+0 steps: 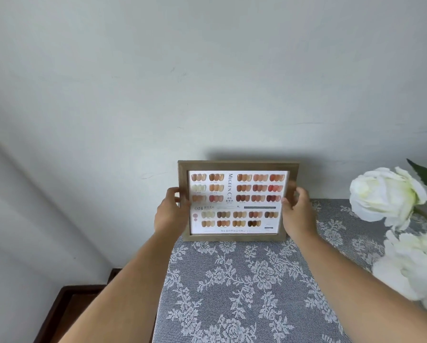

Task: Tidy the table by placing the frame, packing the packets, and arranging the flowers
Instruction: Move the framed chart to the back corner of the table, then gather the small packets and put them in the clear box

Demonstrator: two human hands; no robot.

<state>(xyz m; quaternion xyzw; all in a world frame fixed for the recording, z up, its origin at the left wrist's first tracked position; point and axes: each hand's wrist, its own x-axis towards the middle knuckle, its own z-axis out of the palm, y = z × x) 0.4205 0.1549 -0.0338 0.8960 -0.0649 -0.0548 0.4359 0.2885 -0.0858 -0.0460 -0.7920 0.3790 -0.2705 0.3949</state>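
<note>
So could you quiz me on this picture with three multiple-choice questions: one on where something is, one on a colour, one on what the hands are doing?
1. Where is the frame?
A. At the table's far edge, by the wall
B. Flat on the floor
C. On top of the flowers

2. What colour are the flowers?
A. Red
B. White
C. Purple

3. How is the frame held?
A. By one hand only
B. By no hand
C. By both hands, one on each side

Answers: 1 A, its lower edge meets the lace cloth by the wall. 2 B, the blooms at right are white. 3 C, the left hand and right hand grip opposite sides.
</note>
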